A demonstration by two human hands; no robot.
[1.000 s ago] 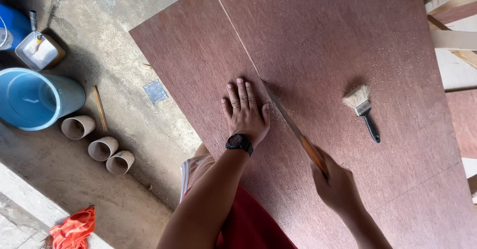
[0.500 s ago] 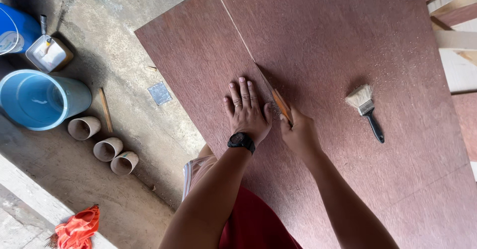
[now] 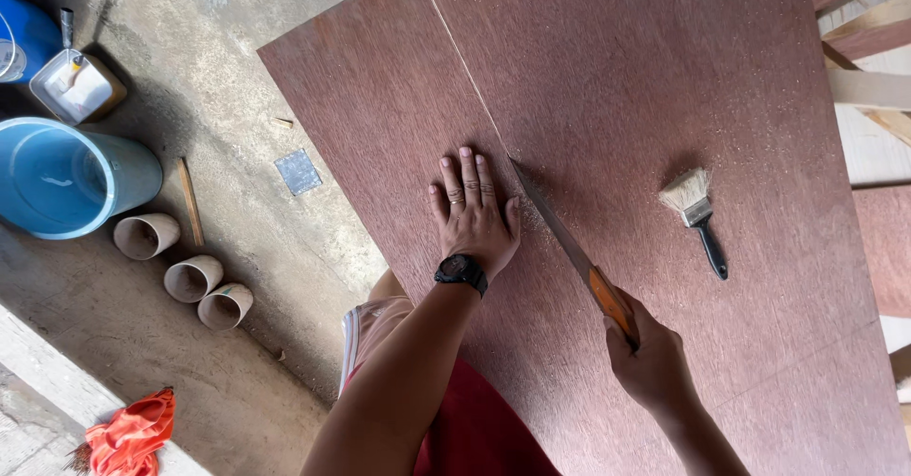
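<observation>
A large reddish-brown plywood sheet (image 3: 617, 77) fills most of the view, with a thin cut line running from its far edge toward me. My left hand (image 3: 472, 205) lies flat on the sheet just left of that line, fingers spread, a black watch on the wrist. My right hand (image 3: 650, 362) grips the orange handle of a hand saw (image 3: 565, 239), whose blade lies along the cut line right beside my left thumb. Sawdust speckles the board around the blade.
A paint brush (image 3: 697, 215) with a black handle lies on the sheet to the right. On the concrete floor at left stand a blue bucket (image 3: 66, 177), three short tubes (image 3: 190, 277), a white tub (image 3: 71, 87) and an orange rag (image 3: 128, 433). Wooden boards (image 3: 868, 87) sit at far right.
My right hand has drawn the saw back toward me from beside my left hand, exposing more blade. My left hand has stayed flat on the sheet.
</observation>
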